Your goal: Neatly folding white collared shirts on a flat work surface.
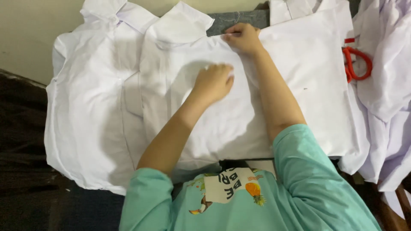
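We see a white shirt [201,124] spread flat across the surface [239,19], lying directly under both hands and filling the middle of the view. The left hand [213,81] rests on the shirt's centre, fingers curled loosely into a soft fist and pressing the cloth, gripping nothing that we can make out. The right hand [243,37] sits further up at the shirt's top edge, just beside the collar [180,23], its fingertips pinching a fold of fabric. Both forearms reach forward from teal sleeves, the right one crossing the cloth at a slant. The fabric is thin, smooth and lightly creased. More white garments [385,85] lie heaped at the right, with red-handled scissors [356,64] resting on them, well apart from the hands.
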